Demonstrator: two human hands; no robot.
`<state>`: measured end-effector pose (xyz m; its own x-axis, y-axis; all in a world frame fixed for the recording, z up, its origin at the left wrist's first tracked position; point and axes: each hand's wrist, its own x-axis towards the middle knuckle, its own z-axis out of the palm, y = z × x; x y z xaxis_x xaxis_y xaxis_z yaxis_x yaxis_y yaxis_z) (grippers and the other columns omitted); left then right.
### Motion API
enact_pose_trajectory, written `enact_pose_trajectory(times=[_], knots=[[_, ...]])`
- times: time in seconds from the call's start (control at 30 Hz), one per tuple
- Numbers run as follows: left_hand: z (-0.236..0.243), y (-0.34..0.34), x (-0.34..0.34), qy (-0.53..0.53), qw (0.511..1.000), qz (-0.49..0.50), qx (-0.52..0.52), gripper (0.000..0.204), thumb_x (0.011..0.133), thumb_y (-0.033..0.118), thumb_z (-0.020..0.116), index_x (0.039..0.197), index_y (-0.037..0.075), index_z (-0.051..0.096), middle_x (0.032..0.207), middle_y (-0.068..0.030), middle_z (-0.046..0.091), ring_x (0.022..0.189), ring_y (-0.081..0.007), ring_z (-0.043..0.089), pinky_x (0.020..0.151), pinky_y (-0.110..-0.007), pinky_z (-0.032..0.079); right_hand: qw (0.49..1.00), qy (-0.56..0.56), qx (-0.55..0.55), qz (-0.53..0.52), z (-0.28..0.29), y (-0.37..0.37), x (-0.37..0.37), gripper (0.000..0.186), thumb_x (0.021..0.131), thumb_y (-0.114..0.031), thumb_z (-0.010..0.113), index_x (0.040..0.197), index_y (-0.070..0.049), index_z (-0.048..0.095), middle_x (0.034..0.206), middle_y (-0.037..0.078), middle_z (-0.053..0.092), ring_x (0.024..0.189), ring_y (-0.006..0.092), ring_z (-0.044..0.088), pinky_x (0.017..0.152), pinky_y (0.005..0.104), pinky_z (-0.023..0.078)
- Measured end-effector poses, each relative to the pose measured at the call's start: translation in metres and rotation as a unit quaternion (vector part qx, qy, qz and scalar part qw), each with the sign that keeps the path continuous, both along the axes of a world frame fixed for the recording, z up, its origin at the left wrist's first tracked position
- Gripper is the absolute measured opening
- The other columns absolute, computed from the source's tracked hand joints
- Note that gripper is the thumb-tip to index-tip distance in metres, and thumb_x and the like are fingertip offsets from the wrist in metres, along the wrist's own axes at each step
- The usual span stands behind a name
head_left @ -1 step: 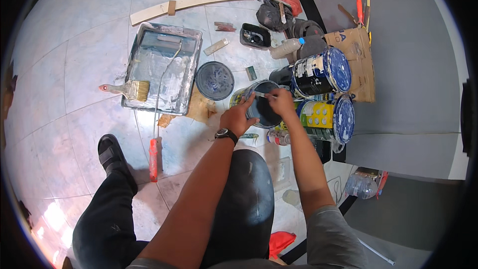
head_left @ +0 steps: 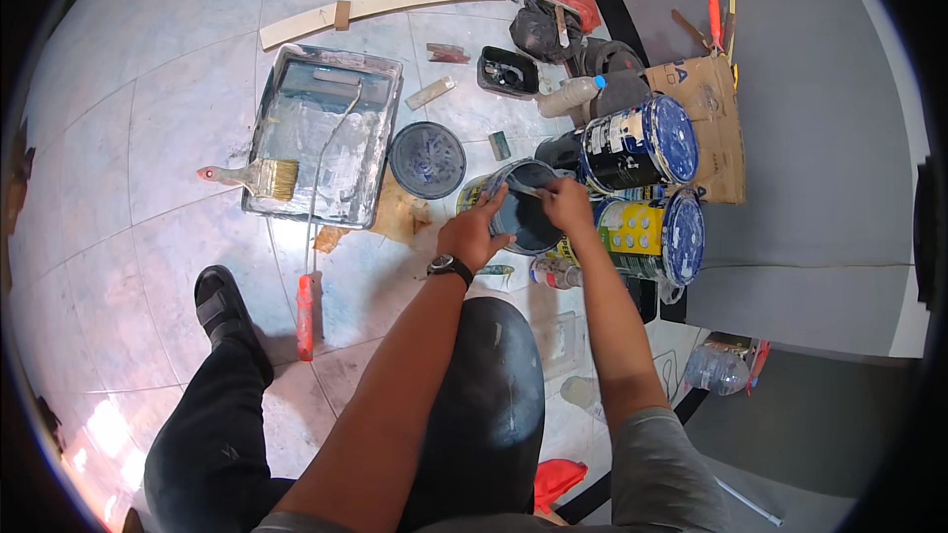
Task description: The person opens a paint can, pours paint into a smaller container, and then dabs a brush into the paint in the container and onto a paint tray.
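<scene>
An open paint bucket [head_left: 533, 225] with dark grey paint inside stands before my right knee. My left hand [head_left: 472, 233] holds its near left rim, thumb and fingers apart over the edge. In my closed right hand [head_left: 569, 207], at the bucket's right side, is one end of a thin pale strip [head_left: 525, 187] lying across the opening. Its other end is close to my left fingertips; I cannot tell whether they touch it. The strip's exact kind is unclear. A round paint-smeared lid [head_left: 427, 160] lies on the floor left of the bucket.
To the left, a paint tray [head_left: 387, 128] holds a wide brush [head_left: 269, 179] and a red-handled roller frame [head_left: 305, 318]. Two paint buckets with smeared blue lids [head_left: 674, 138] lie on the right, beside a cardboard box [head_left: 719, 133]. A plastic bottle [head_left: 568, 97] and black container [head_left: 507, 71] are farther back.
My right hand has shifted slightly along the bucket's right side, and the strip with it. My left hand stays at the rim.
</scene>
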<state>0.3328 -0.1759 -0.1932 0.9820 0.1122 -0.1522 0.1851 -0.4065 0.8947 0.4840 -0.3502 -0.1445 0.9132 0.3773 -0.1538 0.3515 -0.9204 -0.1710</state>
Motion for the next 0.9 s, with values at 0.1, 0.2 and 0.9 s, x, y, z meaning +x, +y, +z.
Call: enact_pose_trajectory(times=[0.1, 0.2, 0.9], knots=[[-0.003, 0.004, -0.001, -0.014, 1.0, 0.01, -0.002, 0.097, 0.079, 0.042, 0.083, 0.16, 0.04, 0.03, 0.15, -0.0197, 0.052, 0.111, -0.0386, 0.069, 0.091, -0.047, 0.058, 0.995, 0.079, -0.054, 0.032, -0.01, -0.029, -0.017, 0.021, 0.084, -0.025, 0.073, 0.087, -0.005, 0.079, 0.084, 0.023, 0.072, 0.086, 0.043, 0.071, 0.082, 0.0479, 0.057], [-0.013, 0.009, -0.008, -0.028, 0.999, 0.018, 0.003, 0.097, 0.079, 0.044, 0.083, 0.16, 0.04, 0.031, 0.147, -0.0215, 0.055, 0.11, -0.0391, 0.069, 0.09, -0.046, 0.058, 0.981, 0.166, -0.055, 0.084, -0.012, 0.011, -0.031, 0.021, 0.083, -0.027, 0.075, 0.088, -0.007, 0.08, 0.086, 0.022, 0.073, 0.086, 0.0428, 0.071, 0.083, 0.0474, 0.057], [-0.005, 0.006, -0.006, -0.011, 1.0, 0.025, 0.007, 0.097, 0.079, 0.039, 0.084, 0.16, 0.038, 0.031, 0.144, -0.0208, 0.058, 0.112, -0.0382, 0.068, 0.092, -0.046, 0.057, 0.969, 0.234, -0.047, 0.064, -0.011, 0.022, -0.009, 0.028, 0.079, -0.031, 0.078, 0.088, -0.004, 0.079, 0.086, 0.024, 0.073, 0.082, 0.0391, 0.073, 0.079, 0.0483, 0.058]])
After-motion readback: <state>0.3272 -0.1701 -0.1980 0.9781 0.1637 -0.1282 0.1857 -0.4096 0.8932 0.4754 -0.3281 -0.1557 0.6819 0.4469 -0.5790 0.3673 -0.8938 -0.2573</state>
